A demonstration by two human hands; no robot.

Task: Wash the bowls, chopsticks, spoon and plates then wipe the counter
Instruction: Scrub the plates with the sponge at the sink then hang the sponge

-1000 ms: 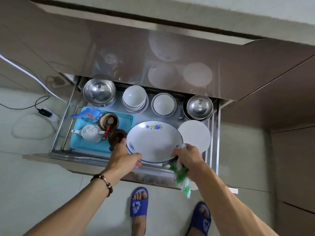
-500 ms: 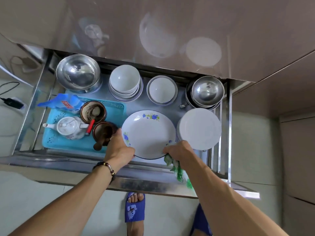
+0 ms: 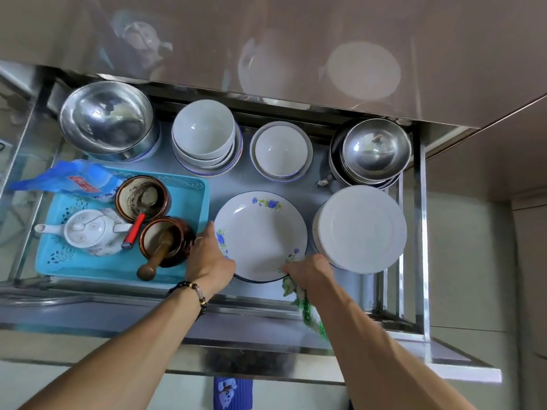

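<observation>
A glossy brown cabinet front [image 3: 296,39] overhangs a steel pull-out drawer [image 3: 420,232] above pale floor [image 3: 59,386].

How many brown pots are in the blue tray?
2: one brown pot at the back of the blue tray, one brown pot with a wooden pestle in front, beside it.

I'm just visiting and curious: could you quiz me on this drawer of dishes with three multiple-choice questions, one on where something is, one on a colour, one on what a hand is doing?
1. Where does the white teapot sit?
A. in the turquoise plastic tray
B. on the stack of plain white plates
C. inside the large steel bowl

2. What colour is the handle leaning in the brown jar?
A. green
B. red
C. yellow

3. What is the right hand doing?
A. resting flat and empty
B. lifting a steel bowl
C. holding a green-and-white cloth at the edge of the round white flower-patterned plate

Answers: 1 A, the teapot stands on the tray's floor; 2 B, the handle is bright red; 3 C, the cloth hangs from the curled fingers at the rim.
</observation>
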